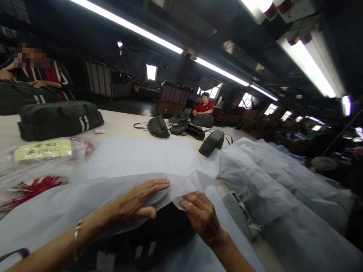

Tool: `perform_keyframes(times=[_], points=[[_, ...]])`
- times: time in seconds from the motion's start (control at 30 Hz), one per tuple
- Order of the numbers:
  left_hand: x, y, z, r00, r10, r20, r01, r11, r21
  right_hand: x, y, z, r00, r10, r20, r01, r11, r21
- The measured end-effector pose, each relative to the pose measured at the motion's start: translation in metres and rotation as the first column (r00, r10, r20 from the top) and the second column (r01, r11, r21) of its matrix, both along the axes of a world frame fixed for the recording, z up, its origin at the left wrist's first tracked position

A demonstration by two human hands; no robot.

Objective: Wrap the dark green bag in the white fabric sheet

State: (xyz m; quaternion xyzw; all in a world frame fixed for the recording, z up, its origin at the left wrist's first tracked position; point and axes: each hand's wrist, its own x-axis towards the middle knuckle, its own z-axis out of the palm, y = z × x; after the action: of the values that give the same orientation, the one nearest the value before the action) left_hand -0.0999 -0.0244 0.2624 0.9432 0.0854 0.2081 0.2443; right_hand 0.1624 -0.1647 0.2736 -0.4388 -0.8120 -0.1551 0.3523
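Observation:
A dark bag (pixel 159 230) with two pale stripes and a white tag lies right in front of me, partly under a sheet of thin white wrapping paper (pixel 113 185). My left hand (pixel 141 200) rests flat on the paper over the bag, fingers stretched out and thumb apart. Pinched in the fingers of my right hand (pixel 202 215) is the paper's edge, at the bag's upper right. The bag's left side is hidden by my forearm and the paper.
Left are a dark duffel bag (pixel 59 119) and clear plastic bags with a yellow label (pixel 42 150) and red cords (pixel 42 187). A grey tape dispenser (pixel 241 215) stands right, beside piled wrapped bundles (pixel 272 181). Several dark bags (pixel 159 126) and two people are farther back.

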Motion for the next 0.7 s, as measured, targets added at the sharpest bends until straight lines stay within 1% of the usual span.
perform_keyframes(times=[0.07,0.13,0.17,0.23,0.3,0.37,0.4,0.47,0.5,0.53,0.57,0.6,0.63,0.7], points=[[-0.004,-0.002,0.002,0.998,0.069,0.005,-0.068,0.993,-0.092,-0.006,-0.006,-0.006,0.998,0.044,0.045,-0.042,0.998,-0.036],[-0.004,-0.005,0.005,0.998,0.056,-0.014,-0.057,0.993,-0.105,-0.014,-0.013,-0.016,0.996,0.007,0.092,-0.006,1.0,-0.019],[-0.002,-0.008,0.007,0.999,0.015,-0.029,-0.017,0.996,-0.086,-0.019,-0.017,-0.022,0.994,-0.033,0.103,0.033,0.999,0.0],[0.004,-0.013,0.012,0.991,-0.115,-0.071,0.114,0.993,-0.025,-0.025,-0.027,-0.031,0.99,-0.081,0.12,0.08,0.997,0.011],[0.011,-0.018,0.017,0.973,-0.209,-0.096,0.212,0.977,0.02,-0.026,-0.036,-0.03,0.991,-0.037,0.13,0.038,0.999,-0.007],[0.015,-0.023,0.021,0.966,-0.243,-0.09,0.248,0.968,0.045,-0.023,-0.043,-0.016,0.996,0.01,0.088,-0.008,1.0,-0.024],[0.016,-0.024,0.022,0.966,-0.241,-0.09,0.246,0.968,0.05,-0.021,-0.043,-0.005,0.999,0.002,0.037,-0.001,1.0,-0.021],[0.016,-0.025,0.021,0.964,-0.24,-0.116,0.248,0.967,0.057,-0.017,-0.037,0.02,0.994,-0.084,-0.073,0.083,0.996,-0.028],[0.016,-0.024,0.02,0.961,-0.242,-0.134,0.252,0.966,0.061,-0.016,-0.03,0.03,0.987,-0.13,-0.097,0.126,0.991,-0.044],[0.016,-0.022,0.017,0.96,-0.243,-0.141,0.255,0.965,0.069,-0.015,-0.021,0.036,0.982,-0.164,-0.09,0.159,0.985,-0.068],[0.016,-0.021,0.015,0.96,-0.245,-0.137,0.257,0.963,0.079,-0.015,-0.012,0.037,0.981,-0.187,-0.049,0.181,0.978,-0.103],[0.017,-0.019,0.012,0.961,-0.247,-0.125,0.259,0.961,0.091,-0.015,-0.004,0.032,0.98,-0.199,0.011,0.198,0.969,-0.147],[0.017,-0.018,0.009,0.963,-0.247,-0.11,0.258,0.96,0.103,-0.014,0.002,0.023,0.976,-0.205,0.069,0.214,0.958,-0.19],[0.018,-0.017,0.004,0.966,-0.246,-0.083,0.255,0.959,0.125,-0.011,0.007,-0.004,0.963,-0.234,0.137,0.263,0.927,-0.267]])
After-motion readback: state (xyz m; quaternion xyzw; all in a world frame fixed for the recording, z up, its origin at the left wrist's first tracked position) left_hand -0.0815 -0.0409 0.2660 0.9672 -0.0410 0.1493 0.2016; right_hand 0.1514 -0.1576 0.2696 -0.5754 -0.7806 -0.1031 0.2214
